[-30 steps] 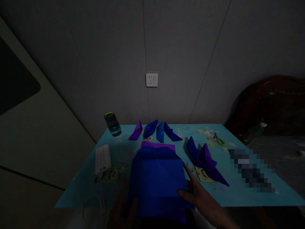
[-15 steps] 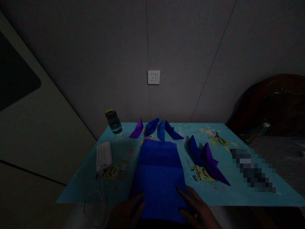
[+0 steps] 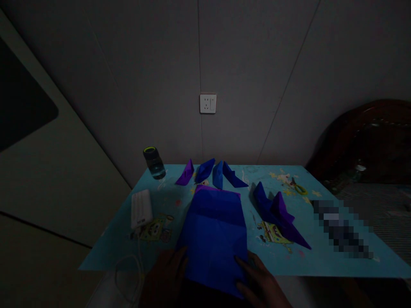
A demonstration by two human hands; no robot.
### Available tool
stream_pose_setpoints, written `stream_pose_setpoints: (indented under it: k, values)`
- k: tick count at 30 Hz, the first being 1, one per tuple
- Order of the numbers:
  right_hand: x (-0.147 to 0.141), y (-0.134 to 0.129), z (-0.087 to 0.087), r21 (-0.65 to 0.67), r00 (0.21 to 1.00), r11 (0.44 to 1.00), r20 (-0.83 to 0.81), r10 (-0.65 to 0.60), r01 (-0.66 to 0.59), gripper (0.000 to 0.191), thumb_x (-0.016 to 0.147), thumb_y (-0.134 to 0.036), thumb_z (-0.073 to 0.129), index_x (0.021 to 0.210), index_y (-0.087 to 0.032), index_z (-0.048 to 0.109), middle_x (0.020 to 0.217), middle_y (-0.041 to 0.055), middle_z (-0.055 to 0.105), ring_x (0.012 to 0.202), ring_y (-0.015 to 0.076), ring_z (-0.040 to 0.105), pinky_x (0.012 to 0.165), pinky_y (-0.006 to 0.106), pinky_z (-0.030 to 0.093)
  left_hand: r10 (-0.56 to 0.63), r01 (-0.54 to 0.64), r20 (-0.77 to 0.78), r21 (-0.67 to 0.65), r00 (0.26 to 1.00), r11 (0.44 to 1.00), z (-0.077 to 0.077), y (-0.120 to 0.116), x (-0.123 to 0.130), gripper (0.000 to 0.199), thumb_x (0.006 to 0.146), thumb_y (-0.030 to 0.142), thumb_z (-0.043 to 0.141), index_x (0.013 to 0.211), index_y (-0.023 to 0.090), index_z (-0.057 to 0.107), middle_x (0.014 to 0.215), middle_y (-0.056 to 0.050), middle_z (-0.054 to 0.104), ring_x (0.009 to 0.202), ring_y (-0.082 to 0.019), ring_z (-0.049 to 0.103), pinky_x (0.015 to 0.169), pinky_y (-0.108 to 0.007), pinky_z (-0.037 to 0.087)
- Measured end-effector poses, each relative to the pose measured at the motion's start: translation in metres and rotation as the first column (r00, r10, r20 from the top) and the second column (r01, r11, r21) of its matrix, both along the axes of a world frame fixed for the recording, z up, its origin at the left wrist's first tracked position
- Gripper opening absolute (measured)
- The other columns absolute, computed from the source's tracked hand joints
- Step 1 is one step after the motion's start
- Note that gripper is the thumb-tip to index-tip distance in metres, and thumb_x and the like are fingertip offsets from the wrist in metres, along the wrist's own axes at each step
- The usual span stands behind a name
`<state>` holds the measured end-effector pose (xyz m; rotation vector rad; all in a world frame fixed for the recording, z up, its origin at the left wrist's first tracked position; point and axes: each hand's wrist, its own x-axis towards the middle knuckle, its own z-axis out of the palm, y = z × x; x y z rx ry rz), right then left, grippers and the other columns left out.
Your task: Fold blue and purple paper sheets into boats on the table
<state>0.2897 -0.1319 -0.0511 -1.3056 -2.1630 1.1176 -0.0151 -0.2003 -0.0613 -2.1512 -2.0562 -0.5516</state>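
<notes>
A large blue sheet of paper [image 3: 213, 239] with a crosswise crease lies in front of me, its near end reaching past the table's front edge. My left hand [image 3: 170, 269] holds the lower left edge, fingertips on the sheet and partly in shadow. On the lower right edge, my right hand [image 3: 258, 276] grips the sheet with its fingers somewhat apart. A purple sheet [image 3: 199, 187] shows from under the far end of the blue one. Beyond them stand a purple paper boat [image 3: 186, 173] and several blue paper boats [image 3: 204, 170]. Further folded boats, blue and purple [image 3: 279, 211], sit to the right.
A dark water bottle [image 3: 154, 163] stands at the back left. Nearer is a white power bank [image 3: 141, 208] with a cable [image 3: 139, 252] hanging over the edge. Scissors with yellow handles [image 3: 301, 189] and a blurred-out object [image 3: 342, 229] lie on the right of the blue table [image 3: 224, 265].
The blue sheet has turned slightly in my hands, its near left corner moving away from me. More of the purple sheet shows at the far end. The boats stay put.
</notes>
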Motion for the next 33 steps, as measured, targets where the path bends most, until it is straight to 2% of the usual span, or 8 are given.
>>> stream_pose_setpoints:
  k: [4,8,12,16,20,23,29,33]
  values:
    - [0.0,-0.002,-0.014,0.051,0.999,0.998,0.034,-0.029,0.027,0.056,0.085,-0.033,0.064,0.14,-0.025,0.057,0.154,0.0134,0.041,0.139,0.0361,0.042,0.114,0.049,0.035,0.101,-0.101,-0.005,0.017,0.995,0.995,-0.015,0.004,-0.002,0.038,0.097,0.021,0.038,0.113,0.025,0.072,0.102,-0.007,0.073,0.094,-0.023,0.068,0.087,-0.039,0.058]
    - [0.001,-0.006,-0.022,0.102,0.997,0.993,0.042,-0.06,0.056,0.057,0.087,-0.031,0.061,0.143,-0.026,0.052,0.157,0.0119,0.035,0.14,0.034,0.041,0.114,0.046,0.036,0.127,-0.127,0.01,0.054,0.992,0.99,-0.016,0.01,0.0,0.033,0.096,0.026,0.042,0.108,0.023,0.074,0.109,-0.012,0.07,0.103,-0.029,0.066,0.089,-0.046,0.056]
    - [-0.002,-0.007,-0.02,0.142,0.998,0.988,0.007,-0.068,0.066,0.054,0.09,-0.031,0.058,0.143,-0.027,0.052,0.156,0.0107,0.035,0.137,0.0315,0.046,0.113,0.04,0.04,0.043,-0.043,0.002,0.152,0.999,0.987,-0.014,0.01,0.004,0.035,0.097,0.03,0.043,0.12,0.021,0.068,0.128,-0.014,0.064,0.119,-0.032,0.06,0.095,-0.05,0.054]
    - [-0.008,-0.009,-0.011,0.158,0.998,0.986,0.008,-0.054,0.052,0.043,0.09,-0.03,0.059,0.133,-0.026,0.062,0.152,0.0109,0.041,0.128,0.0314,0.056,0.106,0.037,0.048,-0.078,0.079,-0.015,0.091,0.997,0.993,-0.012,0.005,0.008,0.047,0.091,0.04,0.058,0.135,0.024,0.057,0.143,-0.014,0.055,0.125,-0.031,0.058,0.097,-0.046,0.055]
    - [-0.008,-0.01,-0.001,0.21,0.989,0.978,0.142,-0.05,0.019,0.035,0.091,-0.034,0.058,0.123,-0.023,0.069,0.15,0.0157,0.044,0.119,0.0353,0.063,0.098,0.044,0.054,-0.141,0.144,-0.065,0.056,0.988,0.988,-0.012,0.003,0.005,0.057,0.083,0.044,0.069,0.135,0.023,0.056,0.148,-0.017,0.049,0.128,-0.036,0.056,0.096,-0.047,0.056]
    - [-0.005,-0.008,0.003,0.311,0.978,0.949,0.209,-0.02,-0.047,0.038,0.086,-0.037,0.069,0.122,-0.025,0.07,0.152,0.0148,0.043,0.126,0.0403,0.056,0.102,0.053,0.05,-0.162,0.165,-0.061,0.054,0.985,0.985,-0.015,0.004,0.0,0.055,0.084,0.04,0.069,0.135,0.025,0.057,0.15,-0.017,0.047,0.129,-0.036,0.054,0.096,-0.047,0.055]
    - [-0.003,-0.001,-0.003,0.499,0.931,0.793,0.282,0.233,-0.35,0.072,0.073,-0.038,0.084,0.139,-0.026,0.057,0.147,0.0128,0.052,0.13,0.0378,0.052,0.108,0.05,0.044,-0.166,0.171,-0.071,0.068,0.984,0.983,-0.017,0.006,-0.002,0.054,0.083,0.043,0.07,0.133,0.027,0.058,0.15,-0.014,0.047,0.128,-0.035,0.056,0.095,-0.045,0.056]
    - [-0.003,0.001,0.001,0.707,0.914,0.582,0.347,0.211,-0.402,0.045,0.09,-0.029,0.068,0.134,-0.023,0.06,0.131,0.0098,0.067,0.116,0.0256,0.064,0.098,0.038,0.052,-0.176,0.192,-0.147,0.104,0.973,0.976,-0.014,0.0,-0.001,0.055,0.084,0.046,0.069,0.133,0.025,0.057,0.146,-0.015,0.051,0.123,-0.034,0.059,0.09,-0.043,0.059]
